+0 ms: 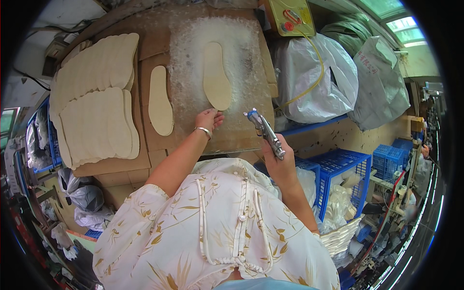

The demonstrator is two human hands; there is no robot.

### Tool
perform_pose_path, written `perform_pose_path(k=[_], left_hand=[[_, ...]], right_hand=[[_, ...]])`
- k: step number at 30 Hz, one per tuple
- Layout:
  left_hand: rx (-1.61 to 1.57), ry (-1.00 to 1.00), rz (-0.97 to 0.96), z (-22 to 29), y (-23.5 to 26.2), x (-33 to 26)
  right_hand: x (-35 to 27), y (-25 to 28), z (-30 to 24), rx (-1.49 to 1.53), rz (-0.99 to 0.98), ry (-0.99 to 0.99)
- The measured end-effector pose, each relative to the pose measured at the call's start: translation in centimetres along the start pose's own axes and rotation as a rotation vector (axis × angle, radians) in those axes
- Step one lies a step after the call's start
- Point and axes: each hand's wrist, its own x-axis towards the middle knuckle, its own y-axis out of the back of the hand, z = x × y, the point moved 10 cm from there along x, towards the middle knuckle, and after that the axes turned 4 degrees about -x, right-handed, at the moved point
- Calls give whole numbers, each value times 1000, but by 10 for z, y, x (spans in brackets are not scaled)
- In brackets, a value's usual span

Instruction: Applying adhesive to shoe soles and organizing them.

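A cream shoe insole lies flat on a whitened, residue-crusted patch of the work table, its heel end toward me. At that heel edge is my left hand, with fingers bent and the tips closed on the insole's rim. My right hand is wrapped around a metal spray gun with a blue part at its front, held up at the table's near right edge. A second insole rests on brown cardboard just left of the white patch. Farther left, overlapping stacks of insoles cover the cardboard.
A yellow metal can stands at the back right, with a yellow hose running from it past a white sack. Beyond that is a grey sack. Blue plastic crates stand at my right, and bagged goods sit low on the left.
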Motion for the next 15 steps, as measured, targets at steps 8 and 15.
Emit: perform_pose_path(k=[8,15], left_hand=[[-9,-4,-4,0,0,1],[-8,-1,3,0,0,-2]], right_hand=[[-7,-5,-5,-2,-39,44],[-14,-9,-7,35,-89,79]])
